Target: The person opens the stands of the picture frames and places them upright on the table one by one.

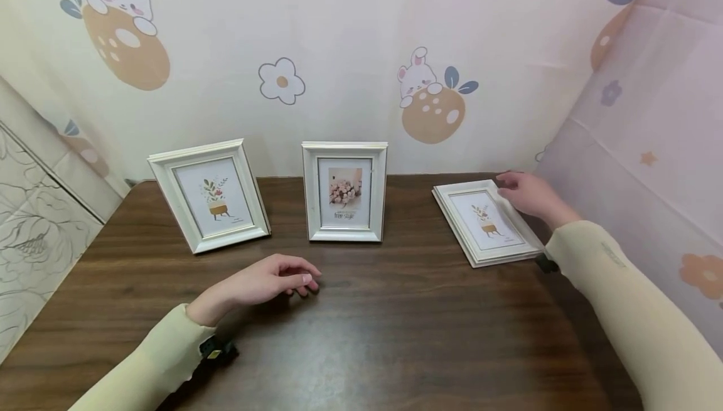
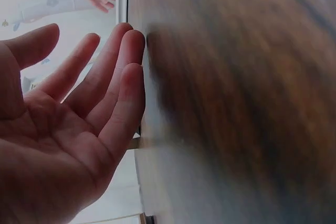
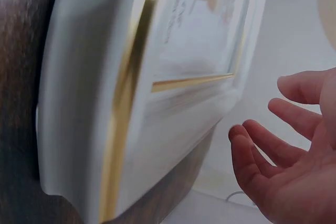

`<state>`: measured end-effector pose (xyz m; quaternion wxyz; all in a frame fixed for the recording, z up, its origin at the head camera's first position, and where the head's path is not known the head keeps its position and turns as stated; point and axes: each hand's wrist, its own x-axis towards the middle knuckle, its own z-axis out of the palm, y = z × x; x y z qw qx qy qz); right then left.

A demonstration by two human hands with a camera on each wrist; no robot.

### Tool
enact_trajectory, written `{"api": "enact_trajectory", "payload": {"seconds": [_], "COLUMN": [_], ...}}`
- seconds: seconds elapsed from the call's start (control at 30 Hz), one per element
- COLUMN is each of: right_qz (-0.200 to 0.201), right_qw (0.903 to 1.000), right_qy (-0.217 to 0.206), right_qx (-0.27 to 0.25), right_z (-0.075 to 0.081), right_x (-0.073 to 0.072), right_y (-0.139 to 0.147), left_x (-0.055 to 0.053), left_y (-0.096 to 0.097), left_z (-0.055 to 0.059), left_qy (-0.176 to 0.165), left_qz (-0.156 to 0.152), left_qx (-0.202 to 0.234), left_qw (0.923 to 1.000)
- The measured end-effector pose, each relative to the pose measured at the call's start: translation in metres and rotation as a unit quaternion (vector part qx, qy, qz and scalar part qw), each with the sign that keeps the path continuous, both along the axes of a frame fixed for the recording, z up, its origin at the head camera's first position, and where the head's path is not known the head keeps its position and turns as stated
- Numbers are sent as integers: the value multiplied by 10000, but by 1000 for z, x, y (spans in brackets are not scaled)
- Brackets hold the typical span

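Dark wood-grain worktop (image 1: 395,336) is backed by pale wall cloth (image 1: 339,34) printed with rabbits and flowers; pinkish cloth (image 1: 649,116) is hung at right.

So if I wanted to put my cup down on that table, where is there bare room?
The near half of the table is bare wood, bordered by the left hand and both sleeves. A narrower gap lies between the middle frame and the flat frame. The back edge is crowded: the left frame, those two frames, and the right hand at the flat one.
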<state>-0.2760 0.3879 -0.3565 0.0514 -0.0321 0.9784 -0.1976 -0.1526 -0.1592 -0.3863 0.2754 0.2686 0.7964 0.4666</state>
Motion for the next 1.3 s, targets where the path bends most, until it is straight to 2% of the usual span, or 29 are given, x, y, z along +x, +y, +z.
{"api": "enact_trajectory", "payload": {"seconds": [0.2, 0.47, 0.63, 0.87, 1.1, 1.3], "right_qz": [15, -163, -137, -230, -610, -829], "right_qw": [9989, 9961, 9932, 9910, 9905, 9897], "right_qy": [-396, -602, -639, -729, -987, -1080], "right_qx": [232, 630, 962, 1095, 735, 449], "right_z": [-1, -5, -5, 0, 4, 8], "right_x": [-14, -32, -35, -33, -31, -29], "right_y": [-5, -21, -28, -36, -39, -39], "left_x": [-1, -4, -6, -9, -10, -12], "left_y": [-6, -27, -39, -49, -50, -53], "left_z": [4, 8, 11, 12, 12, 13], "left_qy": [26, -52, 24, 9, 10, 17], "left_qz": [-20, 94, 262, 627, 610, 774], "left_qx": [-93, -204, -278, -295, -158, -230], "left_qw": [10000, 9997, 9993, 9976, 9980, 9967]}}
